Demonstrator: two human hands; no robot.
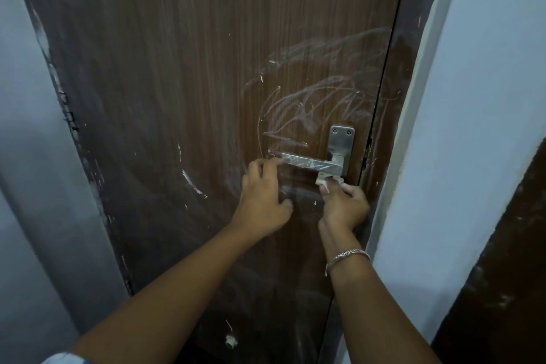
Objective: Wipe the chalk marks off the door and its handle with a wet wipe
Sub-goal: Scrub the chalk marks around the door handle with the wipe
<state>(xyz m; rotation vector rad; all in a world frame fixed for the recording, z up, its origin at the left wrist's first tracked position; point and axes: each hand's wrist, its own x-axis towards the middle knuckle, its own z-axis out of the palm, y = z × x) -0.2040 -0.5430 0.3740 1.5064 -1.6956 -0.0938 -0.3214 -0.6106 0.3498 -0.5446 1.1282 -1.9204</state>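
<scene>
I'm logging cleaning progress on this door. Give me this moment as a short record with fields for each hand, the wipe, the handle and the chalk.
left hand: fingertips touch the free end of the handle, thumb apart below
right hand: grips the wet wipe; bracelet on the wrist
wet wipe: bunched, pressed under the handle near its pivot
handle: metal lever, horizontal, whitish smears on it
chalk marks: scribbles and smears on the door above the handle

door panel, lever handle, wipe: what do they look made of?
door: matte brown wood-grain, vertical streaks; laminate or veneer, can't tell which. handle: brushed grey metal with dull sheen and screwed backplate, probably stainless steel. wipe: thin white crumpled sheet, likely nonwoven, pinched in the right hand.
</scene>
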